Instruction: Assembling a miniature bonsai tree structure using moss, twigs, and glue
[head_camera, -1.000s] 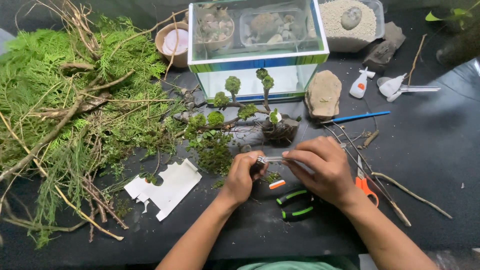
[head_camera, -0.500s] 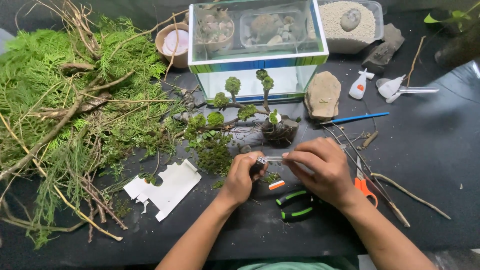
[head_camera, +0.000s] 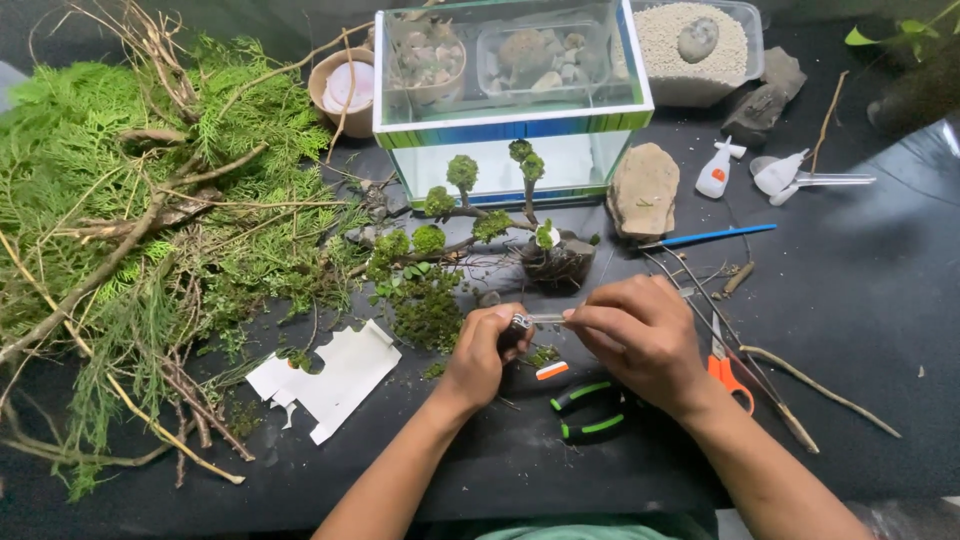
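I see the left hand (head_camera: 487, 352) closed around a small dark lighter (head_camera: 517, 324), the right hand (head_camera: 640, 335) pinching a thin clear tube (head_camera: 546, 319) against it, just near of the moss tree (head_camera: 500, 235).

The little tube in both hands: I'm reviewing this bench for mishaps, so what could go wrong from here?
The left hand grips a small dark piece against the clear thin tube that the right hand pinches; whatever comes out could land on fingers. The miniature moss tree stands just beyond the knuckles, so a jerk might topple it. The green-handled pliers and orange-handled scissors lie under the right wrist and could be snagged.
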